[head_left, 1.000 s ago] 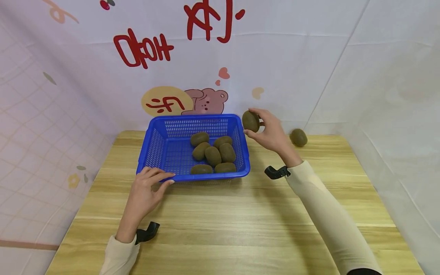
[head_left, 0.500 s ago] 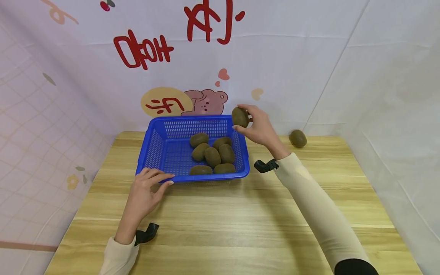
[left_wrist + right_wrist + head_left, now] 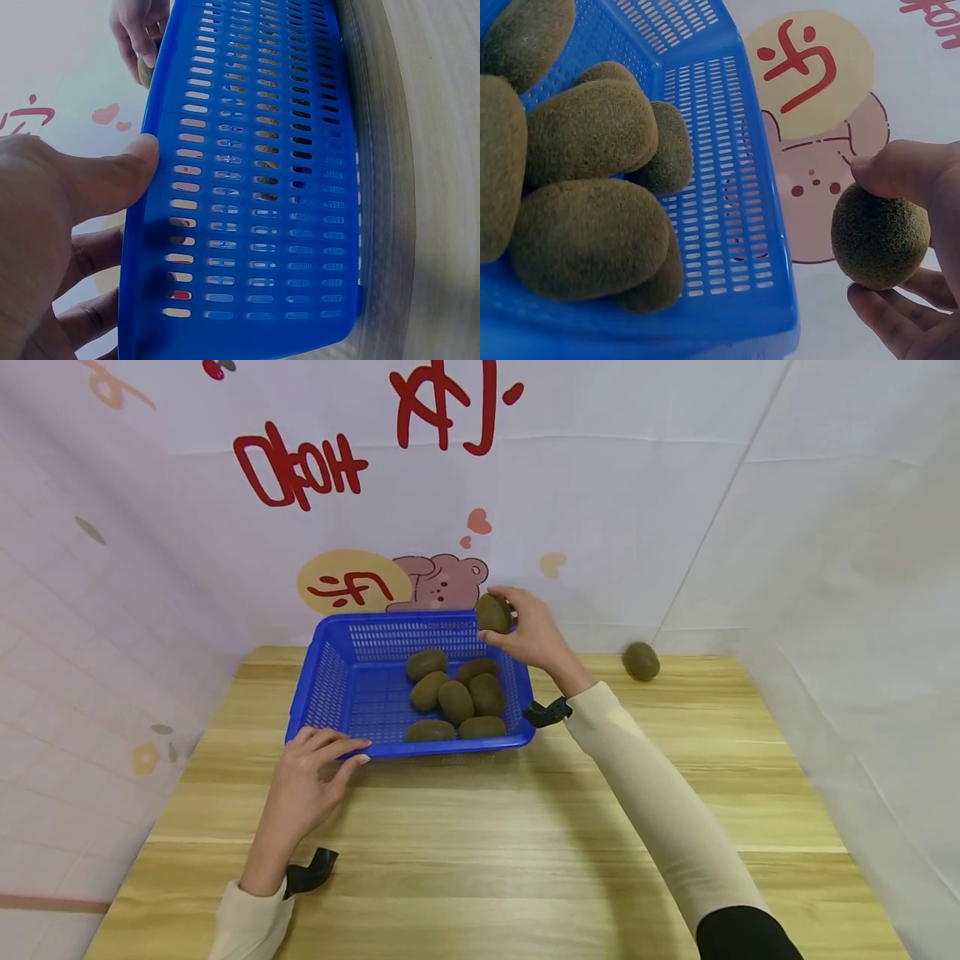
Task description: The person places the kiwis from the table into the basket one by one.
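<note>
A brown kiwi (image 3: 493, 613) is pinched between the thumb and fingers of my right hand (image 3: 529, 631), raised over the back right part of a blue plastic basket (image 3: 442, 749). The right wrist view shows this held kiwi (image 3: 880, 236) beside the basket's rim, apart from it. Several kiwis (image 3: 455, 702) lie in the basket's right half. My left hand (image 3: 307, 785) grips the front rim near the left corner; in the left wrist view its thumb (image 3: 112, 172) presses the outside of the rim and the other fingers reach over to the inner side.
One more kiwi (image 3: 641, 661) lies on the wooden table (image 3: 465, 860) at the back right, near the wall. A white printed cloth (image 3: 637, 510) hangs behind the table and along its sides.
My right hand has carried the kiwi leftward from beyond the basket's right edge to over its back right part. The left hand stays on the rim.
</note>
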